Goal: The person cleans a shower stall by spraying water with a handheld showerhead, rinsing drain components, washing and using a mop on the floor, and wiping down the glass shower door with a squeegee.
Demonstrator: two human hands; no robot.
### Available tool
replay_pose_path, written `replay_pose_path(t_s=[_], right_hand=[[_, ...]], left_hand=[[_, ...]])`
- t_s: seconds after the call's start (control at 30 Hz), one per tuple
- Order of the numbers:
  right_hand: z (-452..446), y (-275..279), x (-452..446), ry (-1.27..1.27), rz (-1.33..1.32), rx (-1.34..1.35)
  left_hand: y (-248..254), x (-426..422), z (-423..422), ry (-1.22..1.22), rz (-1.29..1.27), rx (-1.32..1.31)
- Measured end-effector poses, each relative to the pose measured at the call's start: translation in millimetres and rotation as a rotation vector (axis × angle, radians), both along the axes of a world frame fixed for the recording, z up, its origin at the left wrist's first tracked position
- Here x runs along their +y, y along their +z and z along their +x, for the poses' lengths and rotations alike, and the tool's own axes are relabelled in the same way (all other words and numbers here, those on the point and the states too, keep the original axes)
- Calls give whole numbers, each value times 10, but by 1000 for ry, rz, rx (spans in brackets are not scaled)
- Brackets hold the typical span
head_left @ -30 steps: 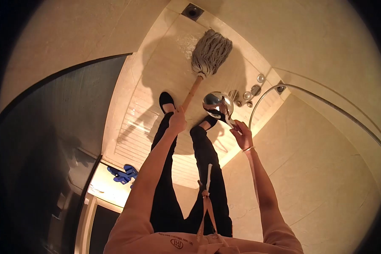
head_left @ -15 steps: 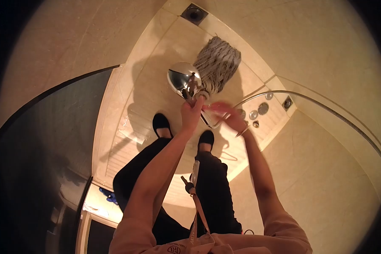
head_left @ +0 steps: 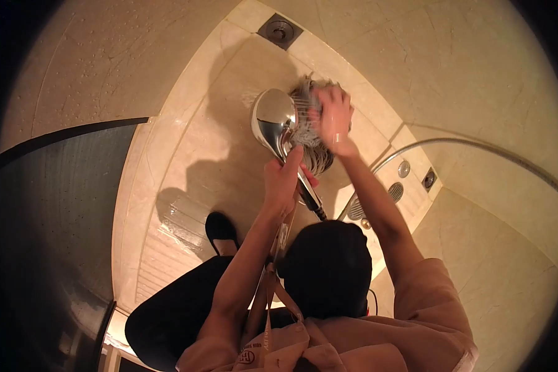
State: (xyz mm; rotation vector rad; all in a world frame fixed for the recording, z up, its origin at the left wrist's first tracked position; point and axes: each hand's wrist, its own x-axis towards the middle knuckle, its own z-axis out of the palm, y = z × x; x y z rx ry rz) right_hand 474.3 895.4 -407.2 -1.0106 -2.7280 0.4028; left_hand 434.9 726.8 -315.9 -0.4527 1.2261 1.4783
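My left hand is closed around the handle of a chrome shower head, which tilts up and left above the floor. Beside it, a grey string mop head appears with its strands bunched up. My right hand is over the mop strands with its fingers apart and slightly smeared by motion. Part of the mop is hidden behind the shower head and that hand. Whether my left hand also grips the mop's handle cannot be made out.
A metal shower hose arcs along the right wall. Square drains are set in the tiled floor. Several round metal fittings show at right. A dark glass panel stands at left. My knee is raised close below my hands.
I have crouched lower, with a knee raised. My right hand has moved up and forward onto the mop head. The shower head remains in my left hand, its handle now visible.
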Motion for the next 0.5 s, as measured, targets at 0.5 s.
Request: replay_pose_path(t_s=[0.5], right_hand=[[-593, -326, 125, -79, -177, -424]], left_hand=[[-183, 290, -155, 48, -49, -94]])
